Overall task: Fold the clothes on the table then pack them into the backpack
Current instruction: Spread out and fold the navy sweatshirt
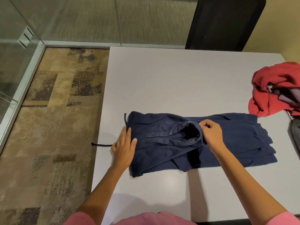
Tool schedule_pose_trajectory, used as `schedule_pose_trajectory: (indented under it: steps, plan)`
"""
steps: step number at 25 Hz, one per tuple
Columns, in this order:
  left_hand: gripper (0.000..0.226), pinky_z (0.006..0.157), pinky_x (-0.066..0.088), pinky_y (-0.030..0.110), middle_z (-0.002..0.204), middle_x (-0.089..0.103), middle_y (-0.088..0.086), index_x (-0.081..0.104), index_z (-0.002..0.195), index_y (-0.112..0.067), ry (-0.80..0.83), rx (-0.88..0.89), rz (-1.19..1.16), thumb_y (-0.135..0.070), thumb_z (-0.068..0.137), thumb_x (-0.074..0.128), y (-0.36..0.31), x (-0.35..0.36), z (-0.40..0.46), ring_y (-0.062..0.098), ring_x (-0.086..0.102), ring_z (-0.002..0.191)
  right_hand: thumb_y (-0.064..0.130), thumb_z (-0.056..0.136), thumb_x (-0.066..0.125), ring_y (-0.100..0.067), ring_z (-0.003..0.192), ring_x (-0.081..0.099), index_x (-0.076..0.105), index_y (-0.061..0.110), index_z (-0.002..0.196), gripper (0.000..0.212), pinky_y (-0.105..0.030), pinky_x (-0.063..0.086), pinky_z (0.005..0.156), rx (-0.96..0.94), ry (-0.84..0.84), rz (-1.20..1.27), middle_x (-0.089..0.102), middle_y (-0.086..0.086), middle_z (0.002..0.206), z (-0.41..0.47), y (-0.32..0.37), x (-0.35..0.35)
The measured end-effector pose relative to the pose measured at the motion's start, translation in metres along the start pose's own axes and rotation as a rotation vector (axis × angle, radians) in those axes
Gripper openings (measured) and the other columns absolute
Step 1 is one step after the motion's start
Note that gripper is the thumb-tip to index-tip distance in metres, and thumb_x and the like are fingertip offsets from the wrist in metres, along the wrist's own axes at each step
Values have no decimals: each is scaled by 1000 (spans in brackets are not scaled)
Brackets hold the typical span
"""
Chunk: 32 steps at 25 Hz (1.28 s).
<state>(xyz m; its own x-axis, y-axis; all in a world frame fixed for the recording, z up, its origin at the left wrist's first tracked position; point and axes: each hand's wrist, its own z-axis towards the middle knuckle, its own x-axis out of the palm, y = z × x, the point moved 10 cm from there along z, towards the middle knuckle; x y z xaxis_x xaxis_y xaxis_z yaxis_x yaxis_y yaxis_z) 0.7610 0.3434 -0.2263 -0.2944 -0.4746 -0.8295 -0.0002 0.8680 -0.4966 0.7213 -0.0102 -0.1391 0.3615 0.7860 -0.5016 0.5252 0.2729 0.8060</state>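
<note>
A navy blue hooded garment [235,143] lies folded into a long strip across the middle of the white table [178,78]. My left hand [124,146] lies flat with straight fingers on its left end, where the hood is. My right hand [211,133] pinches a raised fold of the cloth near the garment's centre, beside a dark opening. A black drawstring [101,145] runs off the table's left edge, and a second cord [125,118] sticks up at the hood's far corner. A crumpled red garment [276,88] lies at the right edge.
Purple-grey cloth [287,95] shows inside the red pile. A grey item [294,132], cut off by the frame, sits at the far right. A black chair [224,23] stands behind the table. Patterned carpet [56,111] and a glass wall lie to the left.
</note>
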Motion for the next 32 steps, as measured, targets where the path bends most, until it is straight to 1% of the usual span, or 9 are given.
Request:
schedule_pose_trajectory:
  steps: [2, 5, 9, 12, 16, 21, 25, 28, 32]
  plan:
    - [56, 107, 29, 52, 159, 19, 1, 25, 150, -20, -51, -16, -141, -46, 101, 22, 4, -17, 12, 26, 33, 138, 5, 87, 50, -22, 76, 57, 62, 14, 74, 20, -32, 47, 61, 88, 35, -164, 66, -6, 87, 10, -12, 2]
    - [42, 104, 40, 47, 149, 36, 7, 42, 141, -9, -118, 87, -258, -26, 104, 33, -2, -47, 52, 28, 46, 127, 2, 83, 46, -36, 105, 53, 64, 15, 106, 32, -46, 49, 79, 166, -50, -448, 57, -14, 121, 10, -25, -5]
    - [37, 96, 44, 31, 143, 44, 8, 46, 139, -12, 202, 113, -223, -17, 103, 38, -17, -50, 114, 23, 57, 109, 7, 83, 52, -32, 104, 46, 63, 12, 108, 28, -40, 38, 82, -401, -330, -578, 54, -12, 118, -36, 49, 7]
    - [33, 68, 48, 22, 123, 57, 3, 54, 132, -17, 456, 157, -283, -12, 101, 44, -35, -37, 128, 14, 56, 63, 15, 86, 52, -21, 89, 47, 59, 16, 95, 12, -32, 37, 76, -678, 16, -544, 53, 0, 96, -92, 56, 85]
    - [26, 58, 44, 16, 110, 60, -3, 61, 120, -17, 513, 175, -370, -9, 99, 48, -39, -33, 133, 11, 54, 69, 27, 87, 61, -9, 59, 50, 52, 20, 75, 16, -27, 40, 57, -257, 353, -392, 51, 14, 62, -141, -3, 160]
    - [19, 50, 37, 5, 94, 60, -8, 63, 106, -14, 457, 204, -405, -11, 100, 46, -40, -37, 133, 2, 51, 70, 31, 82, 71, -17, 74, 54, 42, 16, 85, 33, -28, 47, 64, 474, 384, -8, 53, 1, 82, -171, -63, 198]
    - [23, 58, 39, 19, 85, 58, -4, 56, 99, -21, 451, 307, -244, -16, 103, 34, -48, -34, 129, 10, 50, 72, 12, 84, 71, -12, 65, 45, 42, 14, 90, 30, -20, 41, 63, 512, 232, 259, 43, 0, 72, -177, -63, 197]
    - [23, 66, 43, 34, 89, 61, 2, 52, 100, -23, 436, 429, -3, -12, 101, 32, -57, -32, 126, 21, 54, 79, 7, 85, 69, -12, 62, 40, 41, 14, 86, 28, -31, 47, 71, 515, 243, 358, 38, -1, 69, -178, -70, 197]
    - [28, 62, 39, 30, 102, 65, 3, 54, 114, -23, 359, 485, 347, -14, 99, 33, -56, -22, 128, 22, 56, 84, -3, 92, 55, -19, 55, 48, 38, 11, 82, 23, -30, 52, 57, 530, 345, 306, 46, -7, 67, -176, -77, 200]
